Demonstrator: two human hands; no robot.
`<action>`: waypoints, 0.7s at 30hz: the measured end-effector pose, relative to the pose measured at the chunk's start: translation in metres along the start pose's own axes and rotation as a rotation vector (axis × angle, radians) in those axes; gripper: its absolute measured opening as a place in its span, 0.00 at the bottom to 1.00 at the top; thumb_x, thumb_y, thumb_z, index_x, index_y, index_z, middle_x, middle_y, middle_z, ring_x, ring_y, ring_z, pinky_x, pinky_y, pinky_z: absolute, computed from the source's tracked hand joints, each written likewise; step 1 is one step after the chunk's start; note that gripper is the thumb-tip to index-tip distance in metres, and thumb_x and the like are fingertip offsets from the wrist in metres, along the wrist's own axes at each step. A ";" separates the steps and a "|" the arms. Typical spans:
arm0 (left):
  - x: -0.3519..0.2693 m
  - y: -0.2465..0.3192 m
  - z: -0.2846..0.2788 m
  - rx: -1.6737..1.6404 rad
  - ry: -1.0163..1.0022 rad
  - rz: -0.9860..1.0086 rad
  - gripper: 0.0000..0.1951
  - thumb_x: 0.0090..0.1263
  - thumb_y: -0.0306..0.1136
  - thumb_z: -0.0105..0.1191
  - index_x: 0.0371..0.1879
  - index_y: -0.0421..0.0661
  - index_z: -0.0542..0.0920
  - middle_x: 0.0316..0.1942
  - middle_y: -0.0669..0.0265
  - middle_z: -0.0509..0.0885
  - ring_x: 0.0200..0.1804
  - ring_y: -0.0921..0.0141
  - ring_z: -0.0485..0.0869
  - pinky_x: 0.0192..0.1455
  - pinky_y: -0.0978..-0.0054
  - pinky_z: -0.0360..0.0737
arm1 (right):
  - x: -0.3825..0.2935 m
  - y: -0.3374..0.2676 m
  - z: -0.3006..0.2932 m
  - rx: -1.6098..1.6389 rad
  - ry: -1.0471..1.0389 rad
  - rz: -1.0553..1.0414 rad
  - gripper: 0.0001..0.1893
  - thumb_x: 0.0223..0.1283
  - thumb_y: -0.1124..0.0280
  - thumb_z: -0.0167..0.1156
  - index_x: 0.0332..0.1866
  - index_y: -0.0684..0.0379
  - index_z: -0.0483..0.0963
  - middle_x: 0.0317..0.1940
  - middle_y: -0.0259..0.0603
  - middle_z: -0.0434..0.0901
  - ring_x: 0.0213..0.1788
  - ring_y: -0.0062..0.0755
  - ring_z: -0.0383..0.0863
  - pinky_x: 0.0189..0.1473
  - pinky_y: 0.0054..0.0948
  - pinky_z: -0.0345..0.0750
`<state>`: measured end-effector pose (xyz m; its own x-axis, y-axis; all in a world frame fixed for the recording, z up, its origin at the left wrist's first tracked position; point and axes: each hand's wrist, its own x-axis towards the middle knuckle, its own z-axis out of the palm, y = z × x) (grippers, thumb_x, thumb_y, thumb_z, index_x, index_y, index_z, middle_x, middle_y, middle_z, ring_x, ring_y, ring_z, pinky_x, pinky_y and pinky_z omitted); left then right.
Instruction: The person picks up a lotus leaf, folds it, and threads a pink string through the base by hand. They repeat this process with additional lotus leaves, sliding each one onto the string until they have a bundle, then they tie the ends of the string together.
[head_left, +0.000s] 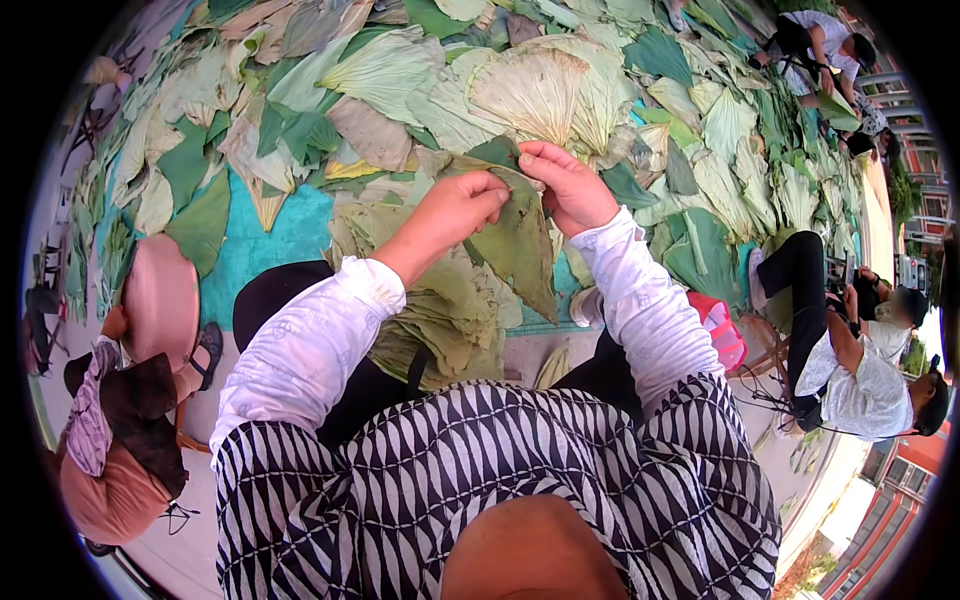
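Observation:
Before my chest a folded lotus leaf (519, 236), green with a dull brownish tinge, hangs with its pointed end down. My left hand (459, 210) pinches its near upper edge between thumb and fingertips. At the leaf's upper right corner, my right hand (568, 186) grips it between thumb and index finger. Below both hands lies a thick stack of pale green lotus leaves (442, 319), between my knees. Beyond my hands, many overlapping lotus leaves (532, 82), some fresh green and others dried to beige, spread over a teal tarp (270, 236).
At left a person (124, 442) sits with a hand on a pink basin (159, 292). A red and pink bag (716, 330) stands by my right knee. Another seated person (862, 375) is at right, and more people (817, 52) work at the far right.

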<state>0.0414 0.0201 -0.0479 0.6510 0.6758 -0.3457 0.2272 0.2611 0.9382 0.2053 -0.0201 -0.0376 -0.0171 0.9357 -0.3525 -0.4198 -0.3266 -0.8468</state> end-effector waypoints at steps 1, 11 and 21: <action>0.000 0.000 0.000 -0.027 -0.001 -0.011 0.06 0.62 0.33 0.48 0.30 0.45 0.75 0.19 0.75 0.72 0.19 0.83 0.66 0.21 0.87 0.62 | 0.001 0.000 0.000 -0.023 0.001 -0.029 0.11 0.55 0.68 0.53 0.41 0.60 0.70 0.32 0.27 0.72 0.34 0.15 0.68 0.36 0.18 0.67; 0.000 0.001 -0.006 -0.230 0.055 -0.008 0.05 0.63 0.32 0.46 0.28 0.47 0.74 0.18 0.76 0.71 0.19 0.83 0.64 0.20 0.87 0.58 | -0.006 0.002 -0.004 -0.202 0.102 -0.208 0.07 0.59 0.72 0.49 0.39 0.60 0.70 0.31 0.26 0.73 0.34 0.14 0.69 0.37 0.13 0.67; -0.001 0.003 -0.006 -0.229 0.069 -0.038 0.05 0.63 0.32 0.47 0.29 0.46 0.75 0.16 0.76 0.70 0.18 0.83 0.63 0.18 0.87 0.58 | -0.009 0.016 -0.001 -0.698 0.092 -0.547 0.05 0.57 0.75 0.49 0.38 0.63 0.69 0.28 0.27 0.71 0.32 0.14 0.67 0.35 0.16 0.67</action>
<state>0.0372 0.0240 -0.0447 0.5925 0.7056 -0.3887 0.0757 0.4316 0.8989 0.2000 -0.0341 -0.0486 0.1096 0.9798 0.1672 0.3011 0.1276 -0.9450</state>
